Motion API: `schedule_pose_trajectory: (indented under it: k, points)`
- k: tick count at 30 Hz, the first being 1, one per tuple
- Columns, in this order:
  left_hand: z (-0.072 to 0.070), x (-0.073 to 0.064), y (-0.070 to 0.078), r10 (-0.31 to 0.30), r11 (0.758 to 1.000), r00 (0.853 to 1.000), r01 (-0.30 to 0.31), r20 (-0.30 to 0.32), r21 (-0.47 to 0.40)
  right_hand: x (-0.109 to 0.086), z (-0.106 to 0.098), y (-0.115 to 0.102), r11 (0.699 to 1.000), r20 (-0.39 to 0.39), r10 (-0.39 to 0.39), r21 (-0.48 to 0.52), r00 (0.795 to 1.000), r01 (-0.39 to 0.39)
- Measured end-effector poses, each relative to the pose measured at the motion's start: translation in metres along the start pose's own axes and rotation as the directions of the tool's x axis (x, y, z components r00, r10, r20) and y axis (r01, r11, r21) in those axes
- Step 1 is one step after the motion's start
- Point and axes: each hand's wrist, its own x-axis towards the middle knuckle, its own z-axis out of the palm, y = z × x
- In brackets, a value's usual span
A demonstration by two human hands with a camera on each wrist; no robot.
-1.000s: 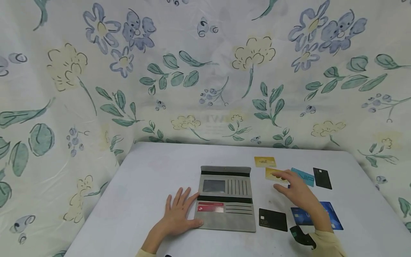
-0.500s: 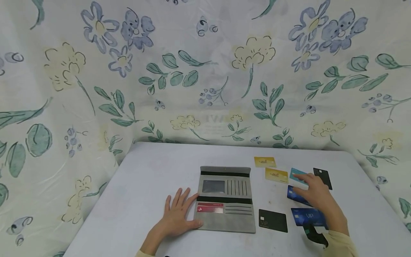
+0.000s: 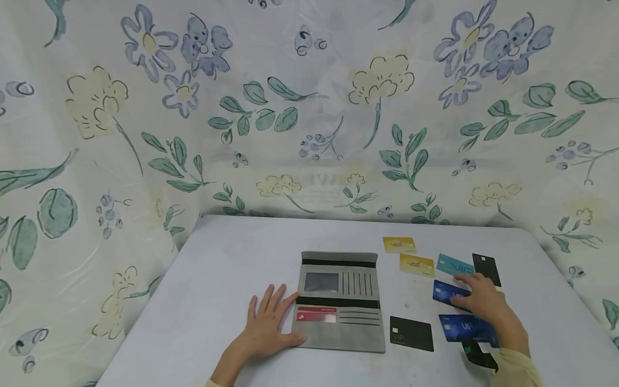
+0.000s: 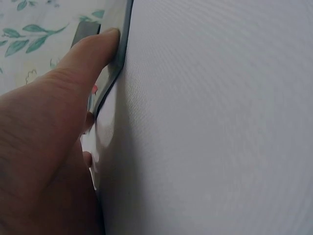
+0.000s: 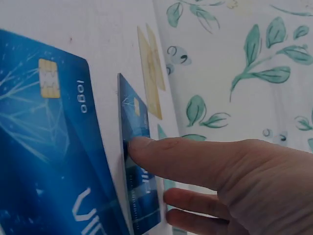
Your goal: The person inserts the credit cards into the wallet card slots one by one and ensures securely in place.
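An opened-out grey wallet (image 3: 359, 336) lies flat on the table, with a red card (image 3: 316, 314) showing in one slot. My left hand (image 3: 266, 327) rests spread at its left edge, thumb on the lower corner; the left wrist view shows the thumb (image 4: 93, 51) laid over the wallet's edge. My right hand (image 3: 488, 303) is over a blue card (image 3: 444, 292), with the thumb along its near side and the fingers beyond its far side. In the right wrist view the thumb (image 5: 171, 154) crosses this blue card (image 5: 132, 127), its tip close to the near edge.
A second blue card (image 3: 452, 328) lies under my right wrist. Two gold cards (image 3: 398, 245), a teal card (image 3: 450, 263) and a black card (image 3: 486, 269) lie behind. Another black card (image 3: 411, 333) is beside the wallet. A floral curtain (image 3: 309, 118) hangs behind the table.
My right hand has moved right from the gold card to the teal card, then down toward me to the blue card. The left hand stays at the wallet.
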Motion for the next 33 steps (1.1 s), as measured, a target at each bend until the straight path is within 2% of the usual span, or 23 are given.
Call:
schedule_pose_trajectory:
  k: [21,33]
  points:
    - [0.0004,-0.0005,0.0005,0.008,1.000,1.000,-0.008,-0.008,-0.005,-0.0003,0.0055,0.0007,0.997,0.008,0.036,0.075,0.999,-0.036]
    - [0.0014,-0.0004,-0.0010,0.017,1.000,1.000,-0.017,-0.014,0.004,-0.0006,0.0078,0.0085,0.998,-0.056,-0.041,0.055,0.998,0.044]
